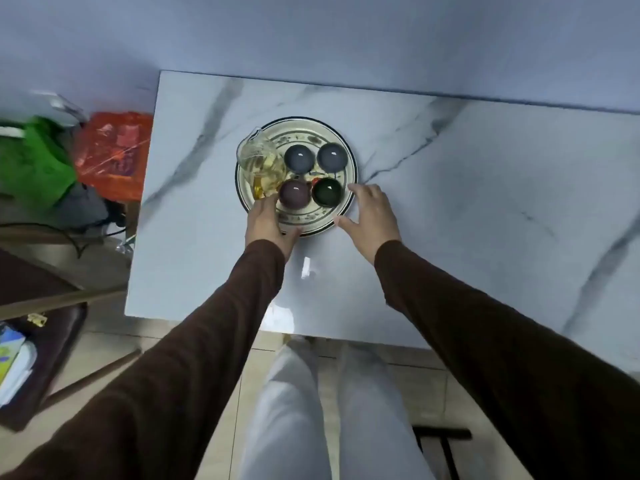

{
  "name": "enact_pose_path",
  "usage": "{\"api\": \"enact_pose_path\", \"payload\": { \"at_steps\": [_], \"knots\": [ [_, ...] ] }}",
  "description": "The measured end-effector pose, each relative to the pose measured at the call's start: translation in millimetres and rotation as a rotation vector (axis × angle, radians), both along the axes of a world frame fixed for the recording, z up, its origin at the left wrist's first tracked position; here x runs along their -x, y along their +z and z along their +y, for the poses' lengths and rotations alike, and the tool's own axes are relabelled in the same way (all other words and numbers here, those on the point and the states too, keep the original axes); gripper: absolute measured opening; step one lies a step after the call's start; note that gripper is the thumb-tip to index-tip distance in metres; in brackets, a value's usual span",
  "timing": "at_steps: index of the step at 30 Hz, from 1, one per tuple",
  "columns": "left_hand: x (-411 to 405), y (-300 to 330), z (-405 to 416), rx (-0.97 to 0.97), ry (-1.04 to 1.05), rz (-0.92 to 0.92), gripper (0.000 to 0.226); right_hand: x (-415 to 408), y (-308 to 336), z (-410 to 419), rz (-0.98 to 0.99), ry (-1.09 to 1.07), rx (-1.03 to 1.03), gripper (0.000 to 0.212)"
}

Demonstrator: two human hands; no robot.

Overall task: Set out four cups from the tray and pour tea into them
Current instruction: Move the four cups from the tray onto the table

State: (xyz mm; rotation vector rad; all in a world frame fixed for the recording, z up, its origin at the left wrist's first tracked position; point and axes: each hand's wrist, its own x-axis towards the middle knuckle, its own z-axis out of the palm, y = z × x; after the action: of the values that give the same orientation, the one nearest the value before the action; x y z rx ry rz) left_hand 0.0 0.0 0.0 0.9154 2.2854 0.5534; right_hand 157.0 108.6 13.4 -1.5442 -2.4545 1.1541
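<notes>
A round patterned tray sits on the marble table. On it stand two grey cups at the back, a purple cup and a dark green cup at the front. A glass pitcher of pale tea with an amber handle stands on the tray's left side. My left hand rests on the tray's near-left rim, fingers by the purple cup. My right hand hovers at the tray's near-right rim with fingers spread, holding nothing.
Left of the table lie a green bag and an orange bag on the floor, with a dark stool and papers nearer. A wall stands behind the table. My legs are under the near table edge.
</notes>
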Motion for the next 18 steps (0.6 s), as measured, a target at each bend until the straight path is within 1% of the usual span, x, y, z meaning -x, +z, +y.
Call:
{"api": "enact_pose_path", "payload": {
  "at_steps": [1,5,8,15,18],
  "knots": [
    [-1,-8,4,-0.016,0.035,0.004,0.074,4,-10,4,0.012,0.028,-0.018,0.062],
    [-3,-42,18,-0.011,0.127,0.031,0.08,16,-45,16,-0.047,0.126,-0.104,0.071],
    [-2,-63,26,-0.03,0.16,0.066,0.086,22,-68,21,-0.067,0.133,-0.171,0.075],
    [-3,-95,41,-0.155,0.284,0.086,0.079,33,-102,24,-0.047,0.114,-0.329,0.076],
    [-1,-101,42,-0.196,0.314,0.086,0.077,36,-107,25,-0.041,0.111,-0.346,0.076]
  ]
}}
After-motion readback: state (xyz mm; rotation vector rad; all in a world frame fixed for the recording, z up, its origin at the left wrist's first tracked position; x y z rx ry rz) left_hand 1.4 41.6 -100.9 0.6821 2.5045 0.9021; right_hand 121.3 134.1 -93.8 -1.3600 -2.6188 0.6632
